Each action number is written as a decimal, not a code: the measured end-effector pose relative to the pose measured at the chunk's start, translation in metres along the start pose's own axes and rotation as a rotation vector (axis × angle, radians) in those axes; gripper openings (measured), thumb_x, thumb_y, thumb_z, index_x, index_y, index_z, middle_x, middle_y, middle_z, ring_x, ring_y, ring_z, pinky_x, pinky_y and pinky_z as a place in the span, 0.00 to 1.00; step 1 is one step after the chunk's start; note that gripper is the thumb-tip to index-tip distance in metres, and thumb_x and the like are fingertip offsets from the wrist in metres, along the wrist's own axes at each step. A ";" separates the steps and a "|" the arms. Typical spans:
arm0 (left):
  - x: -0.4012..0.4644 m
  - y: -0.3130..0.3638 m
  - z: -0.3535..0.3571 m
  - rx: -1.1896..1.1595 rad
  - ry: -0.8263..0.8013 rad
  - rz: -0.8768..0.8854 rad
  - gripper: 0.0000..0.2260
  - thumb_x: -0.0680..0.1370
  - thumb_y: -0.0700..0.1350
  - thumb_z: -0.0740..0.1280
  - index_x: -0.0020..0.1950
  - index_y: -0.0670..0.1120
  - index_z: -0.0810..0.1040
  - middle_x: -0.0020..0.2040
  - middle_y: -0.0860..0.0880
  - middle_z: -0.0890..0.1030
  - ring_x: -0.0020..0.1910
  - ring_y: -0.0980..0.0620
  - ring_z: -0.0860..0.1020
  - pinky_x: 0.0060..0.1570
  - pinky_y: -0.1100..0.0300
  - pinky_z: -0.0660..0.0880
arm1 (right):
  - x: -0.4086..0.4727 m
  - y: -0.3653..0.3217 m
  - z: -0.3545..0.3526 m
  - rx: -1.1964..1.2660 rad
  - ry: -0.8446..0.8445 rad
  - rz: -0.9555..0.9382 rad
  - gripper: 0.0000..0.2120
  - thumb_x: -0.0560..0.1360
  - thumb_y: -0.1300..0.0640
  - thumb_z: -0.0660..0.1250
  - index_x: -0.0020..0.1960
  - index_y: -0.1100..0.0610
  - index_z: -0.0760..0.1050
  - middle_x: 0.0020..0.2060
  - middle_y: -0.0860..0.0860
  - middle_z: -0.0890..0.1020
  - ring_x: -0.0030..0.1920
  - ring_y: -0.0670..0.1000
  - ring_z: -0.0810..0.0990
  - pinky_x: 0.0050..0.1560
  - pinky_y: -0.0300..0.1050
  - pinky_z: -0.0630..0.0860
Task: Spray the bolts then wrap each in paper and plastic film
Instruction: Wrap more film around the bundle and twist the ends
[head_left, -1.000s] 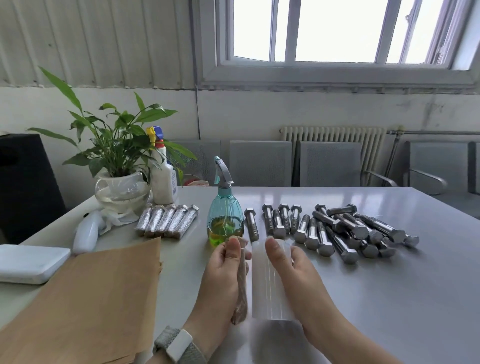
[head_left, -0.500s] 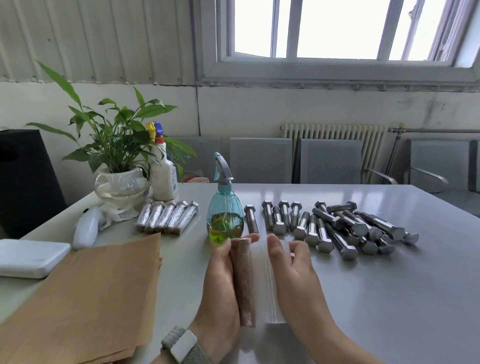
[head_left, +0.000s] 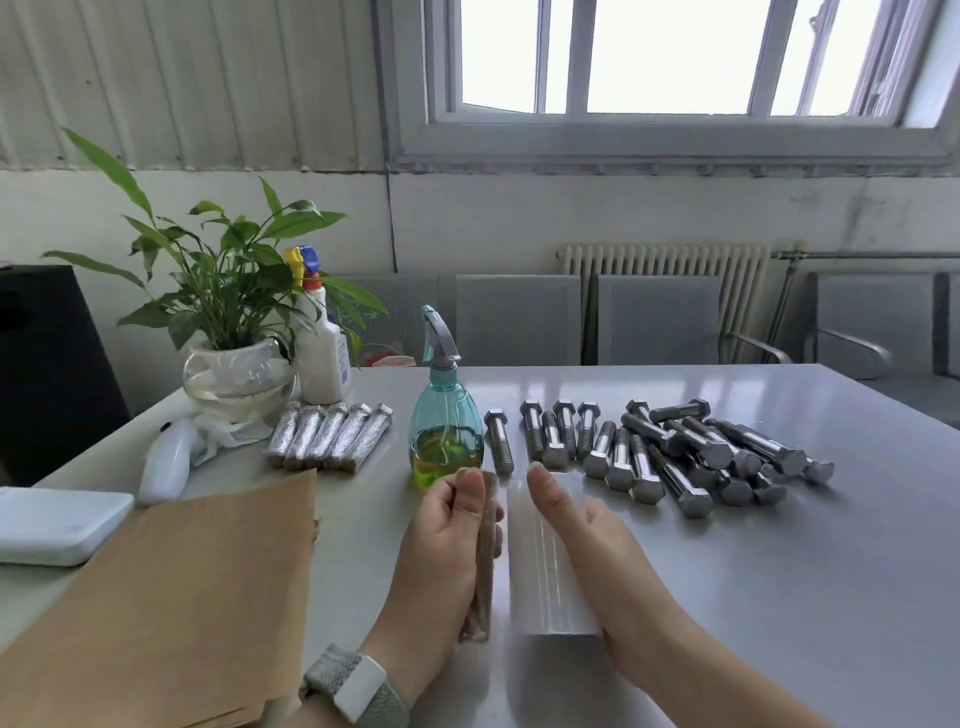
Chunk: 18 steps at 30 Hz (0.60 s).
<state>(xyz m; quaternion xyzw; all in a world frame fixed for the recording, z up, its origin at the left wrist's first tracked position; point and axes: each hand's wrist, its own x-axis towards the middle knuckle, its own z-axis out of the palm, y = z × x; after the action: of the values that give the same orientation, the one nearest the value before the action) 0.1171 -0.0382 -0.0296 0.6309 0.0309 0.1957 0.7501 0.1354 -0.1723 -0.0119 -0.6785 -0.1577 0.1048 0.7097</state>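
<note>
1. My left hand (head_left: 441, 545) grips a paper-wrapped bolt (head_left: 482, 561), thumb laid along its top side and fingers curled under it. The bolt itself is hidden by the brown paper; I only see the bundle's shape, running from 6 toward 12 o'clock.
2. My right hand (head_left: 597, 551) holds the roll of plastic film (head_left: 545, 561) just beside the bundle, at its 3 o'clock. The thumb lies on top of the roll; the fingers are hidden beneath it, so I cannot tell how far they curl.
3. I cannot make out whether film already bridges the narrow gap between roll and bundle; the film is clear and the gap looks pale.
4. The spray bottle (head_left: 445, 415) stands upright on the table (head_left: 779, 597) at 12 o'clock from my left hand, with yellow-green liquid low inside.
5. The bare bolts (head_left: 675, 452) lie at 1 to 2 o'clock: some in a loose row, the rest heaped and overlapping, so their count is unclear.
6. Five finished wrapped bolts (head_left: 330, 436) lie side by side at 11 o'clock.
7. A stack of brown paper sheets (head_left: 156, 597) sits at 9 o'clock, cut off by the lower edge.
8. Both forearms leave the frame at the bottom; a watch (head_left: 358, 686) shows on the left wrist.
</note>
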 end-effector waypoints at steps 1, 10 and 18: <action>-0.001 0.001 0.001 0.023 0.003 0.028 0.23 0.70 0.65 0.65 0.49 0.46 0.78 0.35 0.49 0.80 0.34 0.52 0.77 0.37 0.56 0.74 | 0.000 0.000 0.001 -0.022 0.017 -0.022 0.28 0.65 0.25 0.67 0.41 0.51 0.80 0.36 0.49 0.84 0.38 0.48 0.83 0.40 0.44 0.77; -0.014 0.007 0.005 -0.421 -0.152 -0.117 0.20 0.72 0.56 0.73 0.55 0.44 0.75 0.37 0.45 0.83 0.35 0.50 0.84 0.33 0.57 0.80 | -0.007 0.006 0.019 -0.148 0.273 -0.090 0.33 0.64 0.21 0.50 0.46 0.46 0.77 0.39 0.47 0.84 0.41 0.48 0.83 0.44 0.52 0.79; -0.012 0.002 0.011 -0.392 -0.085 -0.186 0.19 0.76 0.57 0.63 0.59 0.46 0.82 0.56 0.38 0.83 0.55 0.40 0.82 0.55 0.46 0.78 | 0.003 0.009 0.009 -0.005 0.221 0.037 0.32 0.62 0.26 0.70 0.53 0.49 0.74 0.40 0.48 0.85 0.40 0.46 0.85 0.37 0.43 0.78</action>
<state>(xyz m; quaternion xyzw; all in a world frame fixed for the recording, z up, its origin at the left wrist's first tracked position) 0.1087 -0.0521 -0.0281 0.4750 0.0186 0.1012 0.8740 0.1356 -0.1621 -0.0208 -0.6906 -0.0665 0.0421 0.7190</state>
